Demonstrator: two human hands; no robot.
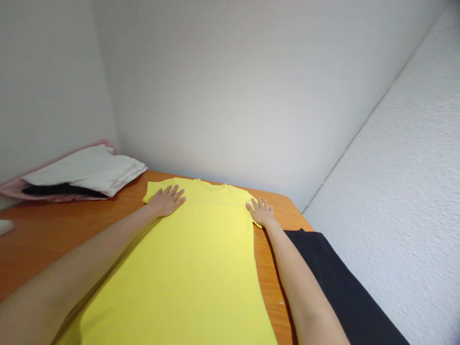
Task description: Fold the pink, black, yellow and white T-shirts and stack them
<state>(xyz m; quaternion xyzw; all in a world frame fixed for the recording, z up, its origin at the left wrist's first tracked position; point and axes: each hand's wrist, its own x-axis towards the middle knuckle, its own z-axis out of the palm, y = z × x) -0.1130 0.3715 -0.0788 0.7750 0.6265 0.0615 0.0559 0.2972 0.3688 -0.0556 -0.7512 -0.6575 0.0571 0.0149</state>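
Observation:
A yellow T-shirt (194, 268) lies spread flat on the wooden table (46, 230), its neck toward the far wall. My left hand (167, 200) rests flat on the shirt's left shoulder, fingers stretched out. My right hand (261, 212) lies flat on the right sleeve at the shirt's edge, fingers spread. Neither hand holds anything.
A stack of folded clothes, white (89, 170) over black and pink, sits at the table's far left by the wall. A black garment (341, 287) lies on the right side of the table. White walls close in behind and to the right.

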